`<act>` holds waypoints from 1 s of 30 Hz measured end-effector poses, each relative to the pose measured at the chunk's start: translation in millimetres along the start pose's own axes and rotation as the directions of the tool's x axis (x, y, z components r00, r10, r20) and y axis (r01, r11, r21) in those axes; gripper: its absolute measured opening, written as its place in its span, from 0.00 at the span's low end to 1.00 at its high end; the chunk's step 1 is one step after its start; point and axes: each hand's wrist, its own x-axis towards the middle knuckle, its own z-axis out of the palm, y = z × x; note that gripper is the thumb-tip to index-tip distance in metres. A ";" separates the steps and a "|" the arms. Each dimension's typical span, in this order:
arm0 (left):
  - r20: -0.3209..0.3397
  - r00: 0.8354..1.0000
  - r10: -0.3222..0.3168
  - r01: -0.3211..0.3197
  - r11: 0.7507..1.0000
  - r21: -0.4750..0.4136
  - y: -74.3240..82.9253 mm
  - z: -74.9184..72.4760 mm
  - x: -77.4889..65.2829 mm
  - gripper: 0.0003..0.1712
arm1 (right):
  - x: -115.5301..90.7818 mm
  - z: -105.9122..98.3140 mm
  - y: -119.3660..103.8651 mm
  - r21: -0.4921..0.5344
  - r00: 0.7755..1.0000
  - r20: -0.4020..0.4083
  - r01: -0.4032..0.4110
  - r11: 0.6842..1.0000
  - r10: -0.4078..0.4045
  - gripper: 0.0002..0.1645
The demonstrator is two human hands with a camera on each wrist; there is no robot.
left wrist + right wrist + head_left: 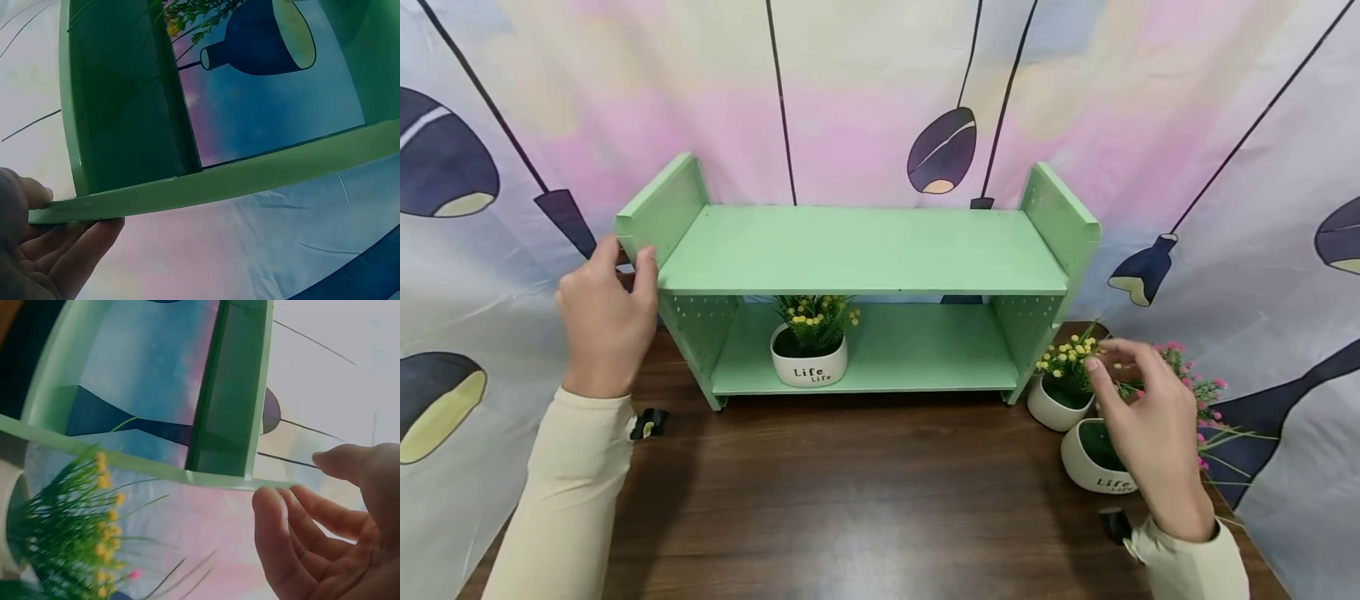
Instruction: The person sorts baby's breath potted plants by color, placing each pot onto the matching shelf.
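A mint-green two-tier shelf point(861, 250) stands on a dark wooden table point(850, 500). My left hand point(625, 260) grips the front edge of its left side panel, thumb on one face and fingers on the other, as the left wrist view shows. On the lower tier sits a white "Life" pot with yellow flowers point(808, 367). My right hand point(1112, 371) hovers with loosely bent fingers and holds nothing. It is just above two white pots right of the shelf, one with yellow flowers point(1056, 404) and one with pink flowers point(1090, 462).
A pastel curtain point(1225, 125) printed with dark hanging lamps closes in the back and both sides. The shelf's top tier is bare. The table's right edge runs close behind the two pots.
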 end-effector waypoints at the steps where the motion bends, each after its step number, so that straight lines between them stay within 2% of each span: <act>1: -0.007 1.000 -0.001 0.001 1.000 -0.002 -0.6 -0.4 -0.3 0.21 | -5.8 -2.0 0.4 -0.015 1.000 0.011 -0.007 1.000 0.007 0.15; 9: -0.047 0.999 -0.022 0.021 1.000 -0.022 -2.8 -2.8 0.0 0.20 | -56.5 -0.9 16.6 -0.095 0.994 0.057 -0.091 0.991 0.097 0.09; 12: -0.055 0.998 -0.033 0.032 0.999 -0.021 -3.4 -1.8 0.3 0.19 | -70.2 4.7 26.8 -0.135 0.984 0.126 -0.107 0.985 0.124 0.13; 15: -0.057 0.998 -0.036 0.035 0.999 -0.024 -4.9 -0.9 -1.3 0.19 | -78.8 8.6 36.9 -0.179 0.944 0.280 -0.125 0.976 0.172 0.23; 17: -0.054 0.998 -0.029 0.027 0.999 -0.032 -6.3 0.0 -3.0 0.19 | -83.5 10.5 41.8 -0.214 0.901 0.380 -0.133 0.968 0.208 0.32; 19: -0.051 0.998 -0.020 0.018 0.999 -0.037 -7.1 1.3 -4.4 0.19 | -87.6 12.5 46.2 -0.237 0.863 0.447 -0.139 0.962 0.235 0.38; 22: -0.053 0.998 -0.018 0.016 0.999 -0.034 -7.2 3.5 -5.4 0.19 | -92.6 17.1 51.4 -0.267 0.849 0.470 -0.123 0.956 0.241 0.39; 27: -0.057 0.998 -0.013 0.012 0.999 -0.031 -5.4 6.0 -4.5 0.19 | -96.7 24.3 59.5 -0.301 0.844 0.480 -0.097 0.949 0.239 0.35; 30: -0.056 0.998 -0.014 0.011 0.999 -0.037 -4.1 6.7 -4.2 0.19 | -98.2 27.8 63.2 -0.315 0.824 0.508 -0.093 0.945 0.250 0.34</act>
